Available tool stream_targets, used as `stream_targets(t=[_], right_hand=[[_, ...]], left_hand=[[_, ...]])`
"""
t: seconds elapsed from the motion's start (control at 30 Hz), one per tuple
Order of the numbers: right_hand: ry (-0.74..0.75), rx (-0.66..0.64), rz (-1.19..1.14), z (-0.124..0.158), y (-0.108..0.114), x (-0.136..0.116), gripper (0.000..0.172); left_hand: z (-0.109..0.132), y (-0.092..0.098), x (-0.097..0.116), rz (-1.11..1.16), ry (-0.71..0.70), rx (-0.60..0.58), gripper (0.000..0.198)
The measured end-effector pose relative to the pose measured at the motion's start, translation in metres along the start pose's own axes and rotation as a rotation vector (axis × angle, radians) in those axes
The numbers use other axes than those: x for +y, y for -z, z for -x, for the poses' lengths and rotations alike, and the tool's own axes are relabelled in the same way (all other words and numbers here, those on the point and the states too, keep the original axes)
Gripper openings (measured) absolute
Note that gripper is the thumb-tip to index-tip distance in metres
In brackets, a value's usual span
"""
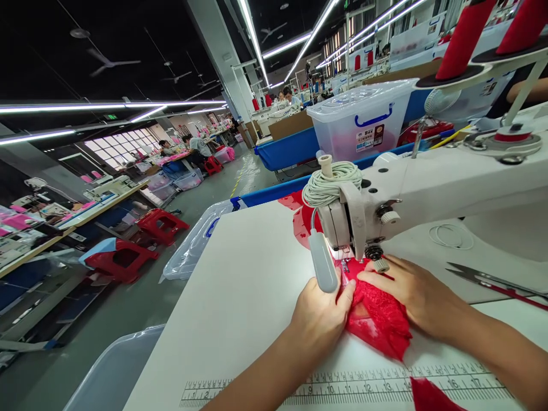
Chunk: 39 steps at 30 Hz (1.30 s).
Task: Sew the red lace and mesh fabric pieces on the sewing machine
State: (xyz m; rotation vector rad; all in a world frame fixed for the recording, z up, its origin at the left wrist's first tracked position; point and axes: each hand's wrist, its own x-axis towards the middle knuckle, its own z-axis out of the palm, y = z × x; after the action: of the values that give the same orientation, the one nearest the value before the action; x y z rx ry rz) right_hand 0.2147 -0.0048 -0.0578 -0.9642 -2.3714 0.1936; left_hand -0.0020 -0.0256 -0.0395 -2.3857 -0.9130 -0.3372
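Red lace fabric point(381, 319) lies on the white table under the head of a sewing machine point(338, 222), partly sheer at its lower edge. My left hand point(321, 311) pinches the fabric's left edge between thumb and fingers, just below the presser foot point(345, 265). A grey lamp point(323, 262) on the machine hides part of those fingers. On the right side, my right hand point(411, 291) rests flat over the fabric with its fingers stretched toward the needle area. More red fabric point(303, 220) lies behind the machine head.
Black scissors point(492, 279) lie right of my right hand. A ruler scale point(342, 388) runs along the table's front edge, with a red fabric piece point(432, 395) over it. A coil of pale cord point(329, 185) sits on the machine. Clear bins point(192, 245) stand beside the table.
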Motion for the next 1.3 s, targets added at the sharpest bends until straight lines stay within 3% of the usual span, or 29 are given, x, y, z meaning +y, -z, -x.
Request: stream_targets(t=[0.13, 0.3, 0.5, 0.8, 1.3], right_hand=[[0.062, 0.030, 0.086, -0.001, 0.000, -0.001, 0.026], [0.134, 0.076, 0.092, -0.004, 0.003, -0.003, 0.028], [0.094, 0.074, 0.161, -0.004, 0.004, -0.001, 0.030], [0.040, 0.082, 0.223, -0.003, 0.004, -0.002, 0.023], [0.001, 0.090, 0.260, -0.003, 0.000, -0.003, 0.024]], left_hand=[[-0.003, 0.002, 0.000, 0.002, -0.067, 0.096, 0.019], [-0.002, 0.003, 0.003, -0.046, -0.053, 0.031, 0.022], [0.002, -0.006, 0.002, -0.064, -0.122, 0.099, 0.023], [0.004, -0.014, 0.005, -0.045, -0.083, 0.177, 0.028], [0.003, -0.003, 0.004, -0.077, -0.041, 0.009, 0.032]])
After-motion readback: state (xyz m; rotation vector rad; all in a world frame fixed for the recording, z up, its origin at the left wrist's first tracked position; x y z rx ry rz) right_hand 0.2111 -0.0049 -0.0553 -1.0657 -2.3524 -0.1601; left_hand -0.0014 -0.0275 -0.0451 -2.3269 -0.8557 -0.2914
